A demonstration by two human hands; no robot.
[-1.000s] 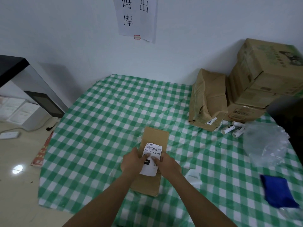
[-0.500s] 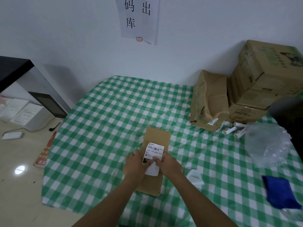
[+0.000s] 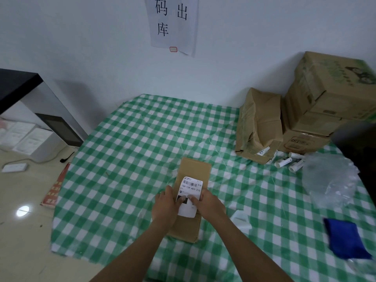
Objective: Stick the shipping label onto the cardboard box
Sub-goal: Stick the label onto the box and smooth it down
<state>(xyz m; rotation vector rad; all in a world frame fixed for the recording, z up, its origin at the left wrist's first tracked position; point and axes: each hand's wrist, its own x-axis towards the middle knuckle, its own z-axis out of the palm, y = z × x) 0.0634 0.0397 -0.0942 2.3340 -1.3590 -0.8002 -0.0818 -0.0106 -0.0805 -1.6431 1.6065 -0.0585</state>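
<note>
A flat, brown, oblong cardboard box is seen lying on the green-and-white checked tablecloth, near the front middle of the table, and a white rectangular shipping label with a barcode and black print is laid lengthways on its top face. The left hand is rested at the label's left edge with the thumb pressed onto the printed area, and the right hand is set at the right edge with its thumb likewise pressed down; neither hand is closed round anything, the fingers being spread flat against paper and card. The far end of the label appears to be lying flat, while the near end cannot be judged for certain, being partly hidden between the hands. The label is judged to be thin, light and limp, easily creased or bubbled, so it is best handled by its edges and smoothed from the middle outward. The box is judged to be light yet stiff enough to take firm pressing, though it may slide on the cloth unless held down.
</note>
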